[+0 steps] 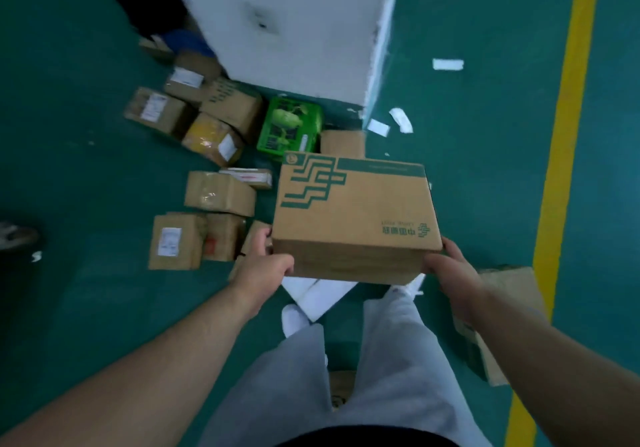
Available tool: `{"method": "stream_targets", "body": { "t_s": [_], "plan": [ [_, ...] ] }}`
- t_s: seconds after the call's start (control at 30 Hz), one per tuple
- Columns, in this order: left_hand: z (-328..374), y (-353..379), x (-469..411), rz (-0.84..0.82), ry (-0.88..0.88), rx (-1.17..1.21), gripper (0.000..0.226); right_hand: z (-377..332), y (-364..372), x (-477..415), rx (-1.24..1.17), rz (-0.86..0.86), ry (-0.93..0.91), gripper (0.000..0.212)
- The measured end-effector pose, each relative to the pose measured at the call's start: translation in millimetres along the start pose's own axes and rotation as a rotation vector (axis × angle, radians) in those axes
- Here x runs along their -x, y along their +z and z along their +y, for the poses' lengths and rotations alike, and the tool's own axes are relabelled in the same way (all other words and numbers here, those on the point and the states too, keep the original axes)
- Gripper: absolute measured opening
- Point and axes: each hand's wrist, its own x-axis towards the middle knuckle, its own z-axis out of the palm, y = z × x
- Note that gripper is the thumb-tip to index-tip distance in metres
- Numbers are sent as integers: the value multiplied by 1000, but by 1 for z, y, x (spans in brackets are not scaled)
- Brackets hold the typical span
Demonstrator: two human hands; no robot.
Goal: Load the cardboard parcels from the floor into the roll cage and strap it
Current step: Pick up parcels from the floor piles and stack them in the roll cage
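Observation:
I hold a brown cardboard parcel with green printing above the floor, in front of my legs. My left hand grips its near left corner, thumb on the side face. My right hand grips its near right corner. Several more cardboard parcels lie scattered on the green floor to the left, and a green printed box sits among them. The roll cage is not in view.
A white pillar rises just beyond the parcels. A yellow floor line runs along the right. A cardboard box lies by my right arm. White paper scraps lie on the floor. Someone's shoe shows at the left edge.

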Motion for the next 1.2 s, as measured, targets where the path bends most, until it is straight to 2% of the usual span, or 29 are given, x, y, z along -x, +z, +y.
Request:
{"method": "stream_targets", "body": {
  "t_s": [0.23,0.33,0.43,0.6,0.67,0.73,0.83,0.97,1.1,1.2],
  "plan": [
    [-74,-130,102,155,-61,241,71,-9,117,102,201,-238,-81,55],
    [-113,-160,134,302,-118,408,72,-16,165,118,363,-366,-110,58],
    [-159,-181,165,442,-143,607,82,-26,222,138,509,-461,-113,50],
    [-233,-229,218,611,-187,817,63,-31,331,199,751,-607,-250,54],
    [-270,-258,237,645,-198,920,68,-20,380,227,844,-644,-287,56],
    [-297,-280,250,667,-206,972,77,-10,415,249,910,-641,-331,58],
    [-358,-339,281,709,-209,1011,83,21,511,298,1014,-697,-405,53],
    [-425,-424,327,803,-200,1060,80,51,622,380,1105,-843,-478,53],
    [-468,-506,364,913,-153,1117,63,76,712,446,1165,-883,-597,56],
    [-488,-552,369,941,-144,1147,74,89,759,483,1138,-889,-666,52]
  ]
}}
